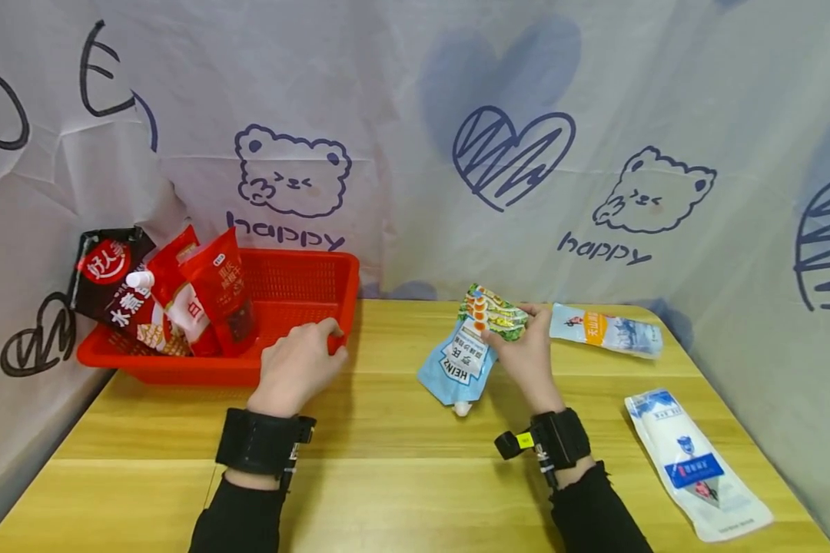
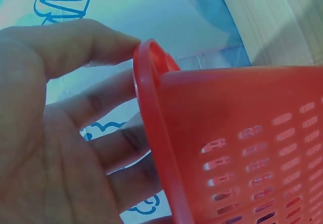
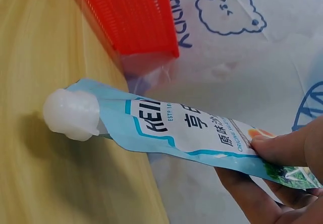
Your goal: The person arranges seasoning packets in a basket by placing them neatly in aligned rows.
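Observation:
My right hand (image 1: 529, 361) pinches a light-blue Heinz sauce pouch (image 3: 151, 120) near its green, picture-printed end, thumb on the printed face and fingers behind. The pouch's white cap (image 3: 73, 114) points down over the wooden table, casting a shadow there. My left hand (image 1: 300, 361) holds the front right corner of a red plastic basket (image 1: 297, 276). In the left wrist view the thumb is at the basket's rim (image 2: 151, 113) and the fingers pass behind it.
Standing in the basket's left part are a black packet (image 1: 114, 284) and red packets (image 1: 217, 288). A blue-and-white pouch (image 1: 609, 330) lies at the table's back right, and a white packet (image 1: 695, 465) nearer the right edge. A printed cloth (image 1: 401, 153) hangs behind.

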Tool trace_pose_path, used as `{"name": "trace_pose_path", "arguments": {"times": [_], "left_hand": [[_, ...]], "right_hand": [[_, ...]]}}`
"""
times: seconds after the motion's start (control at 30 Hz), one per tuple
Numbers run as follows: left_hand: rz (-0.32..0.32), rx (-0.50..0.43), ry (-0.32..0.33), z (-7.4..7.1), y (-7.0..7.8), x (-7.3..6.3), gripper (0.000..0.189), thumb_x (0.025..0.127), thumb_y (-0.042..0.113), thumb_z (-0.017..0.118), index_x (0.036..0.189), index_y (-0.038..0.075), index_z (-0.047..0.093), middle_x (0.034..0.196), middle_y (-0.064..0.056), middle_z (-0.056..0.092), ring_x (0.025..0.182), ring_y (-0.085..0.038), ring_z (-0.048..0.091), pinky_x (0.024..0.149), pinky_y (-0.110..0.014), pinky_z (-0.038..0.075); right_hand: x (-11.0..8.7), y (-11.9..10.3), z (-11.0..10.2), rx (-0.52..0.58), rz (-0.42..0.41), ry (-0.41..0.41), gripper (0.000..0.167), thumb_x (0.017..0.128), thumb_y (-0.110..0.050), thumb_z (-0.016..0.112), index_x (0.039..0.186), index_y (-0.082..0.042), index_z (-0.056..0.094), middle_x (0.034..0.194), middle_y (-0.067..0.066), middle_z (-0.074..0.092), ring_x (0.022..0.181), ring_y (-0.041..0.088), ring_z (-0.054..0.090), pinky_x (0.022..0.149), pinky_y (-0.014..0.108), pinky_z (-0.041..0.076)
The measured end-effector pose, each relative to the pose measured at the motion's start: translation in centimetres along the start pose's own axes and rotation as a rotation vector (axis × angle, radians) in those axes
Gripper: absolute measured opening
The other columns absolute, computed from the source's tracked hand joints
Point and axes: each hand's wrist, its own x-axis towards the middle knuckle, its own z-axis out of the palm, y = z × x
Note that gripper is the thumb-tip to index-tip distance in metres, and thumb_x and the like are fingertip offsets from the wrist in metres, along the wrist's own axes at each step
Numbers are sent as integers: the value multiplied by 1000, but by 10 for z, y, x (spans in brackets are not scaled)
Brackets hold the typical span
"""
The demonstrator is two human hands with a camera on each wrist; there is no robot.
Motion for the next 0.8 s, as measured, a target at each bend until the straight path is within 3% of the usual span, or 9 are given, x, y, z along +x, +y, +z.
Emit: {"name": "trace_pose_path", "arguments": {"times": [0.13, 0.27, 0.57, 0.67, 0.8], "left_hand": [[15, -3, 57, 2, 1, 0, 29, 95, 22, 70, 120, 8, 72, 99, -11, 66, 72, -27, 56, 61, -41, 48], [44, -19, 137, 4, 3, 1, 27, 95, 22, 70, 118, 9, 74, 105, -11, 67, 72, -27, 58, 59, -42, 50], [156, -113, 302, 13, 15, 2, 31, 97, 26, 70, 125, 12, 73, 119, -8, 70, 87, -27, 66, 63, -44, 56], [179, -154, 314, 15, 18, 1, 37, 97, 26, 70, 131, 13, 70, 122, -9, 70, 91, -27, 66, 66, -45, 57], [197, -223, 272, 16, 24, 0, 45, 97, 28, 72, 139, 13, 65, 125, -9, 68, 100, -28, 65, 76, -47, 59]], "right_hand": [[-3, -5, 2, 15, -18, -1, 71, 92, 4, 74, 142, 3, 24, 136, 25, 49, 119, 34, 59, 97, 29, 54], [-5, -10, 4, 69, -39, -32, 71, 92, 5, 73, 141, 2, 23, 135, 25, 52, 114, 36, 63, 85, 21, 57], [-11, -25, 8, 145, -47, -127, 66, 93, 9, 69, 140, 1, 22, 138, 26, 52, 113, 40, 65, 81, 26, 61], [-14, -30, 9, 174, -55, -169, 64, 94, 11, 67, 138, -1, 22, 138, 26, 52, 111, 41, 67, 80, 30, 62], [-19, -36, 11, 207, -68, -230, 63, 93, 13, 66, 137, -3, 24, 139, 23, 53, 111, 39, 68, 80, 33, 62]]}}
